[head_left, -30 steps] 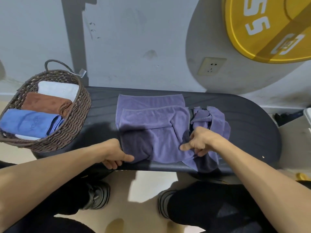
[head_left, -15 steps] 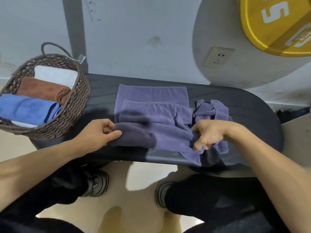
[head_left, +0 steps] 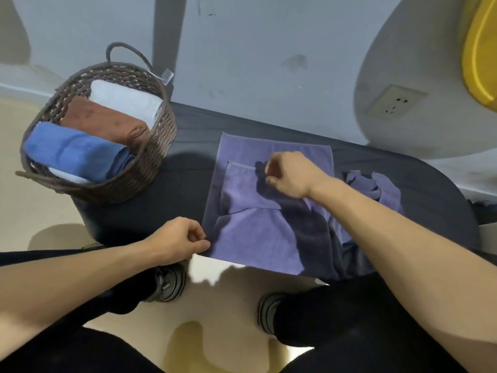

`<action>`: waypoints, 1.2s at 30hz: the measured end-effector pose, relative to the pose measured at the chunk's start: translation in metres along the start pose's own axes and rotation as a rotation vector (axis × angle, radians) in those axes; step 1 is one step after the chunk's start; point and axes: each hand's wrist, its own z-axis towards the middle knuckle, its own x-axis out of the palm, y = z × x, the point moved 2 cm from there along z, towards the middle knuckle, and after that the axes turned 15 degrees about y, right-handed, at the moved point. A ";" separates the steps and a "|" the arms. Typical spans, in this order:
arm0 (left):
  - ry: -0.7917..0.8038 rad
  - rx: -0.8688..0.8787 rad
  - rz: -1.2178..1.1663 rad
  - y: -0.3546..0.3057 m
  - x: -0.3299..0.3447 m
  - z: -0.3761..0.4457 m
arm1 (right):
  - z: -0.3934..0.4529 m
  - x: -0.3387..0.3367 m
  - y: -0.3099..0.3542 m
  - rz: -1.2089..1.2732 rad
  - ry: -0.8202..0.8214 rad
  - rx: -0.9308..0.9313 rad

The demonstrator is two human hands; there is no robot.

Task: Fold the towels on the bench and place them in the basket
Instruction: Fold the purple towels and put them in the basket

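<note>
Worktop [head_left: 188, 189] crosses mid-frame from left to right edge, wall [head_left: 255, 49] behind it. Basket [head_left: 150, 168] on its left end, upper left of frame; three rolled towels [head_left: 72, 152] side by side inside. Spread towel [head_left: 255, 232] at frame centre on the worktop, near edge hanging over the front. Bunched towel [head_left: 376, 184] just right of it. Left hand [head_left: 177, 240] at the spread towel's lower left corner; right hand [head_left: 290, 173] over its upper part. Wall socket [head_left: 395, 102] upper right. Two shoes [head_left: 169, 284] on the floor [head_left: 228, 319] below the worktop
</note>
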 end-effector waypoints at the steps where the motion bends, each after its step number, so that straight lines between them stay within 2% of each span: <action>1: 0.001 0.019 0.000 0.000 0.000 0.000 | 0.013 0.008 0.007 0.036 -0.010 -0.034; 3: -0.006 0.058 -0.027 -0.002 0.001 0.000 | 0.036 0.022 0.016 0.042 0.014 -0.049; 8: -0.029 0.156 -0.107 -0.009 0.006 -0.003 | 0.081 0.024 0.025 -0.066 0.015 0.076; 11: -0.042 0.192 -0.141 -0.008 0.002 -0.007 | 0.103 0.011 0.031 0.070 0.085 0.054; 15: -0.094 0.193 -0.250 -0.001 -0.001 -0.010 | 0.127 -0.028 0.034 0.318 -0.077 -0.031; 19: -0.162 0.194 -0.336 0.008 0.000 -0.012 | 0.153 -0.025 0.036 0.232 -0.060 0.021; 22: -0.115 0.193 -0.334 0.012 0.001 -0.008 | 0.162 -0.017 0.035 0.184 -0.071 0.065; 25: -0.080 0.192 -0.344 0.015 0.004 -0.006 | 0.164 -0.019 0.032 0.283 -0.066 0.071; 30: -0.134 0.197 -0.218 0.020 -0.001 -0.008 | 0.165 -0.027 0.031 0.389 0.003 0.076; 32: -0.151 0.204 -0.155 0.020 -0.005 -0.011 | 0.169 -0.029 0.032 0.332 0.023 0.098; 36: -0.164 0.188 -0.141 0.024 -0.013 -0.015 | 0.171 -0.037 0.041 0.037 0.136 0.165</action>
